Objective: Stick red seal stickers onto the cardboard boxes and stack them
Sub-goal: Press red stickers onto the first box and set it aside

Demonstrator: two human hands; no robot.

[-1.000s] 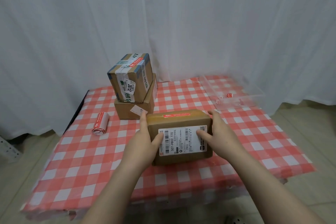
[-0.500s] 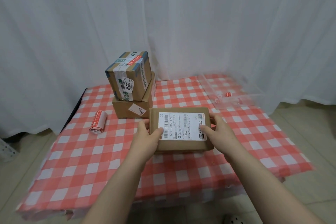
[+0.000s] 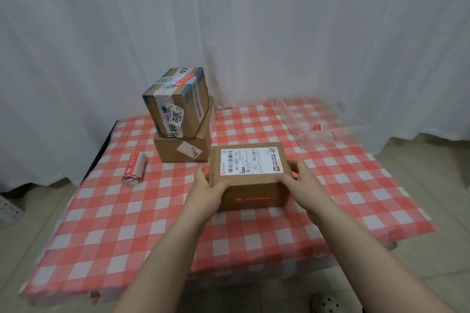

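Grip of left hand point(image 3: 206, 189) at 9 o'clock and right hand point(image 3: 302, 181) at 3 o'clock clasps the cardboard box point(image 3: 250, 180) between them over the counter point(image 3: 127, 223); against the earlier frame, the box has rolled, its red seal sticker point(image 3: 251, 199) now facing 6 o'clock, stacked boxes point(image 3: 181, 119) at 11 o'clock.

The counter point(image 3: 122, 223) wears a red-and-white check cloth. The centre cardboard box point(image 3: 250, 181) is plain brown, with a white shipping label point(image 3: 251, 164) printed black on top and a red seal sticker point(image 3: 251, 199) on its near face. At 11 o'clock, the upper stacked box point(image 3: 178, 101) is brown with blue-grey tape, green-and-white labels and a red top sticker point(image 3: 185, 80). The lower stacked box point(image 3: 170, 147) is brown. At 9 o'clock, the sticker roll point(image 3: 133, 168) is red and white.
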